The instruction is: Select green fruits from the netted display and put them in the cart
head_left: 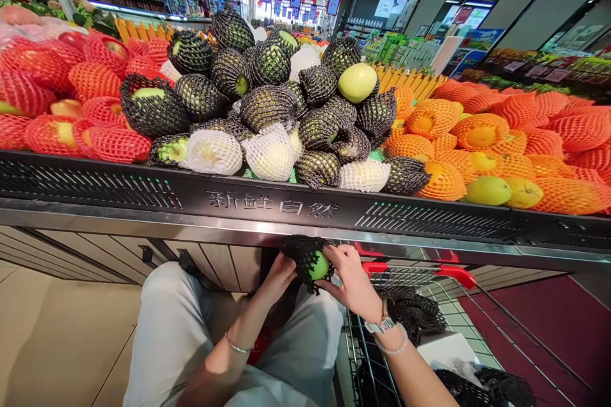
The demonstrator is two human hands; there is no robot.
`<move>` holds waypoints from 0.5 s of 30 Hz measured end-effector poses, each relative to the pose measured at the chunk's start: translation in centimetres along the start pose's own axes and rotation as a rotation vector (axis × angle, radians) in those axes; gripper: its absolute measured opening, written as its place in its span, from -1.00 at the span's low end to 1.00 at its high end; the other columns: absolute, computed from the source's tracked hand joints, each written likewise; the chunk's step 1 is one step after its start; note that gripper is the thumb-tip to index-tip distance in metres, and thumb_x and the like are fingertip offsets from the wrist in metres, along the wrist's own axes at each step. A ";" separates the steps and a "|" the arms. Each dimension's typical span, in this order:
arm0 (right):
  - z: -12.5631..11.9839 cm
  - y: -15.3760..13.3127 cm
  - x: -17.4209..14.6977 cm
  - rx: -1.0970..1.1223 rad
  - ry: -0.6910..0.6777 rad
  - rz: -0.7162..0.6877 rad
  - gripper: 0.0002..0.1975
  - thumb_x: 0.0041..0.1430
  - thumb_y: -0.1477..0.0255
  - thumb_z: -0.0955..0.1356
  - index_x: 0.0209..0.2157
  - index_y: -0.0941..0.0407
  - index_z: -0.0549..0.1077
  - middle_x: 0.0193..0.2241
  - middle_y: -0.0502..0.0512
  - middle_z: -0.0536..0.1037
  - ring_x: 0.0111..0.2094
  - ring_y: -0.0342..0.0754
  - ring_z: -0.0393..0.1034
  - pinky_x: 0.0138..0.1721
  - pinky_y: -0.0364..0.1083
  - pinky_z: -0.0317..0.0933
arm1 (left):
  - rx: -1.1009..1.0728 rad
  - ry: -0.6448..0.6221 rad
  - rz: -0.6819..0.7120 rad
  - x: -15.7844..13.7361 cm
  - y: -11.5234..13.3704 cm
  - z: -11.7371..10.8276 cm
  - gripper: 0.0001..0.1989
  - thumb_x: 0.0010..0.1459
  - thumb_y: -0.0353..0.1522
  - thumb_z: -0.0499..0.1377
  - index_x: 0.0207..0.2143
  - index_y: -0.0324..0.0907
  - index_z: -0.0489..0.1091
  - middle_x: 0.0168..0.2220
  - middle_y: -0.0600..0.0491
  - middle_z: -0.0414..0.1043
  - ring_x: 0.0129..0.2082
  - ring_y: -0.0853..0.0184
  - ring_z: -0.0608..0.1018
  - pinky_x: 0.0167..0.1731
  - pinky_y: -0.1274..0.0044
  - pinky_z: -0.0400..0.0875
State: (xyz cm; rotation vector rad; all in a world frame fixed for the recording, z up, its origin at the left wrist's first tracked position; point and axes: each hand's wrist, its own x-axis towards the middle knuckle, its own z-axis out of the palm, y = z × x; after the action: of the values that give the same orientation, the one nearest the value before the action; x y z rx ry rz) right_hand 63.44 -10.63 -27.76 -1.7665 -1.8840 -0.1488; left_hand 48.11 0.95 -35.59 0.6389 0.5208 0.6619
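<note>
A smooth green fruit [319, 266], its kind unclear, is partly covered by a black foam net sleeve [296, 249] low in front of the display. My left hand [280, 275] grips the left side of the net with bent fingers. On the other side, my right hand [352, 283] is closed on the fruit and the net's edge, fingers on top and thumb below. Part of the fruit shows bare between my hands; the rest lies under the mesh. Both hands are above my knees, just below the metal edge.
A black display tray [191, 194] holds a heap of similar netted fruit [267, 108], with one bare yellow-green fruit [358, 82] on top. Red-netted fruit [98, 81] lies left, orange-netted fruit [432, 117] right. A shopping cart [456, 276] with loose black nets [415, 311] stands beside my right arm.
</note>
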 end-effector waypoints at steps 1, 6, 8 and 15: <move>-0.2 -0.3 0.1 -0.027 -0.039 0.001 -0.45 0.08 0.38 0.50 0.08 0.16 0.32 -0.05 0.31 0.51 -0.12 0.17 0.34 -0.11 0.17 0.38 | 0.014 -0.004 -0.001 0.1 0.2 -0.3 -0.42 -0.36 -0.10 0.54 -0.25 -0.09 0.51 -0.23 0.06 0.56 -0.15 0.24 0.55 -0.09 0.42 0.37; 0.1 -1.1 0.0 -0.149 -0.008 -0.011 -0.42 -0.07 0.37 0.56 -0.03 0.16 0.32 -0.17 0.28 0.50 -0.10 0.23 0.37 -0.14 0.16 0.34 | 0.097 -0.031 0.006 0.3 1.6 -1.4 -0.38 -0.49 -0.19 0.58 -0.29 -0.15 0.53 -0.22 -0.02 0.58 -0.02 0.08 0.52 0.09 0.31 0.26; 0.8 -1.2 -0.1 -0.174 0.070 -0.047 -0.43 -0.06 0.31 0.54 -0.06 0.12 0.30 -0.17 0.27 0.50 -0.01 0.29 0.35 -0.03 0.26 0.27 | 0.123 -0.044 0.009 0.2 2.0 -1.3 -0.36 -0.53 -0.17 0.58 -0.31 -0.16 0.54 -0.21 -0.04 0.58 -0.02 0.05 0.51 0.10 0.29 0.26; 2.7 -0.8 -0.5 -0.180 0.406 0.000 -0.51 0.07 0.30 0.44 -0.02 0.07 0.22 -0.11 0.22 0.44 0.14 0.32 0.28 0.16 0.49 -0.05 | 0.130 0.072 0.182 -0.5 1.3 1.6 -0.22 -0.27 -0.11 0.52 0.04 -0.01 0.37 -0.03 0.04 0.47 0.01 0.19 0.50 0.08 0.39 0.30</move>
State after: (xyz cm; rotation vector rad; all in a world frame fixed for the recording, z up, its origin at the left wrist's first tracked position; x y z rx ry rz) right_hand 61.86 -9.98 -30.08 -1.6946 -1.6152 -0.6444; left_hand 48.26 0.82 -33.52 0.7937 0.5806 0.8295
